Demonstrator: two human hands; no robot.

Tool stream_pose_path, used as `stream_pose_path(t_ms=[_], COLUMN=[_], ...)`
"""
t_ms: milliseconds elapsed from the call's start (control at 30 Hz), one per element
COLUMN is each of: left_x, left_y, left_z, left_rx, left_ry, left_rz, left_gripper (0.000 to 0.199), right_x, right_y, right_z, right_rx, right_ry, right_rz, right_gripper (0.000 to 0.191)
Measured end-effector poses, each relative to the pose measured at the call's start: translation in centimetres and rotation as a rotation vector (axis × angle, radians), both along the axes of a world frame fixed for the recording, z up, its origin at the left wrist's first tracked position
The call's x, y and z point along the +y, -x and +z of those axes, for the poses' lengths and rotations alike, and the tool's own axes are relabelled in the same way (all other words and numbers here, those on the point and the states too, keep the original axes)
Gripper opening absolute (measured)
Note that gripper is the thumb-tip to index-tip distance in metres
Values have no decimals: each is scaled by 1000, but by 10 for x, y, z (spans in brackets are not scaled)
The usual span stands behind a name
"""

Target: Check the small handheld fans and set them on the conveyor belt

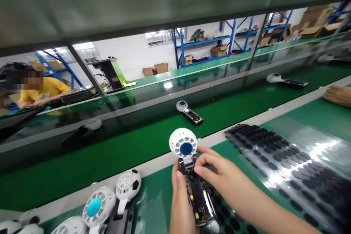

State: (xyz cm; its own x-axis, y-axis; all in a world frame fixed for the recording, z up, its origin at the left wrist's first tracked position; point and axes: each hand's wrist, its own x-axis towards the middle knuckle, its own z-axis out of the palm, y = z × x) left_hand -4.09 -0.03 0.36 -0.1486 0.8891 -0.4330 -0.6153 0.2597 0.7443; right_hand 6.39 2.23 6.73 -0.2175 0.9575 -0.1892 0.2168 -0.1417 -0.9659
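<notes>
My left hand (pixel 181 204) is wrapped round the left side of a dark handheld device (pixel 199 199), whose circuit board faces up. A white round fan head (pixel 183 143) with a blue centre tops the device, pointing away from me. My right hand (pixel 216 168) is closed at the device's upper end, thumb and finger on the board just below the hinge; anything small between them is hidden. Beneath and to the right of the device lies a sheet of black round pads (pixel 234 223). More black pads on clear sheets (pixel 276 153) spread to the right.
Several white fan heads (pixel 98 206) lie at lower left. A green conveyor belt (pixel 142 135) crosses ahead, carrying fan devices (pixel 193 116). Another person's hand (pixel 338 95) is at the right edge. A person in yellow (pixel 46 89) sits across at left. A metal panel (pixel 137 0) hangs overhead.
</notes>
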Motion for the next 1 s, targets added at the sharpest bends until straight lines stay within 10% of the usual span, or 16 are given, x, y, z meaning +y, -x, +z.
stream_pose_path(t_ms=[1000], left_x=[-8], left_y=[-3], left_z=[21], left_rx=[356], left_ry=[5], left_rz=[-33], left_gripper=[49], right_x=[-7], right_y=[3], right_z=[6], right_rx=[-324], right_ry=[-174], right_rz=[119], right_gripper=[20])
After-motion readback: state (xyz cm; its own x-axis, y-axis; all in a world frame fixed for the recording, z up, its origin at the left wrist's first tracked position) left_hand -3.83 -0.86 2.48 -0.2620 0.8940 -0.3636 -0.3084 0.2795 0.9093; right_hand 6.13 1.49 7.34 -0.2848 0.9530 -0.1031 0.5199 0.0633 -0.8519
